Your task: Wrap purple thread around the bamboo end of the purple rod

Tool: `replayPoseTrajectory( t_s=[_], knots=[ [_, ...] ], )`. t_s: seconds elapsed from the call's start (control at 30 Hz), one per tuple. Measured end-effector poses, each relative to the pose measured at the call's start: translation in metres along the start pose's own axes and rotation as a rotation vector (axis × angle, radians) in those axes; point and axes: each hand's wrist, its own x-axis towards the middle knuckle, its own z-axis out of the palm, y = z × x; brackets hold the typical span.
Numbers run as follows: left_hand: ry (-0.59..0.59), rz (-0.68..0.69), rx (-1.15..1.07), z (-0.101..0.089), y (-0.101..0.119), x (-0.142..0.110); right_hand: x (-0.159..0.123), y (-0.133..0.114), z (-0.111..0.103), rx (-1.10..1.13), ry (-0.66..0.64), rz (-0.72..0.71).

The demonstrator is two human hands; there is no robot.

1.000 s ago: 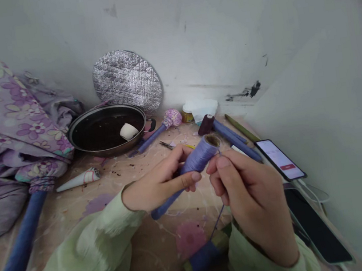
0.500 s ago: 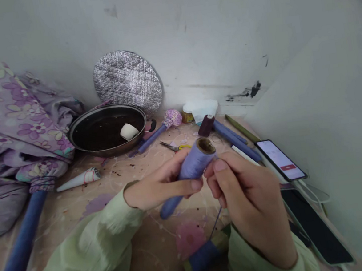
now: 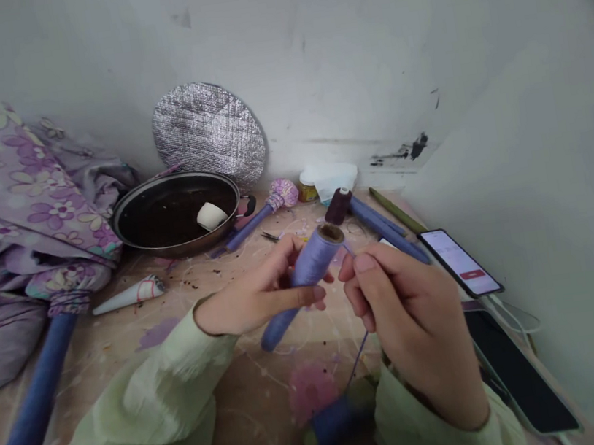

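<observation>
My left hand point(image 3: 263, 293) is closed around a slanted tube point(image 3: 313, 261) wrapped in purple-blue thread, its hollow end facing up and right. My right hand point(image 3: 410, 317) is a little to the right of that end, thumb and forefinger pinched on a purple thread point(image 3: 349, 247) that reaches the tube's rim. The same colour of thread drops below the right hand towards a blurred spool point(image 3: 333, 423) of blue thread on the table. Small scissors point(image 3: 270, 237) lie behind my left hand, partly hidden by it.
A dark pan point(image 3: 163, 215) holding a white cup point(image 3: 211, 216) stands at the back left, before a silver round mat point(image 3: 210, 135). Floral cloth point(image 3: 19, 173) is piled on the left. A dark thread cone point(image 3: 339, 205), wrapped tubes point(image 3: 386, 225) and two phones point(image 3: 460, 258) sit at the right.
My right hand has drawn slightly right, away from the tube's end, and thread now shows between them. The fingers of my left hand have shifted on the tube, which has tilted slightly.
</observation>
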Motion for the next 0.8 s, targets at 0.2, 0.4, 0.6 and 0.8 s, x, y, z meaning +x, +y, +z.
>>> replayPoseTrajectory(
  t_s=[0.2,0.4,0.6,0.8],
  knots=[
    [0.123,-0.069,0.116,0.003,-0.001,0.001,0.003,0.006,0.001,-0.012,0.000,0.030],
    [-0.170,-0.083,-0.370,0.000,-0.002,0.004,0.004,0.005,0.002,0.041,-0.015,0.053],
    [-0.230,-0.143,-0.566,-0.002,-0.006,0.002,0.006,0.005,0.002,0.039,-0.013,0.084],
    [-0.176,-0.133,-0.329,-0.004,0.009,-0.003,0.008,0.008,-0.002,-0.087,0.013,0.057]
  ],
)
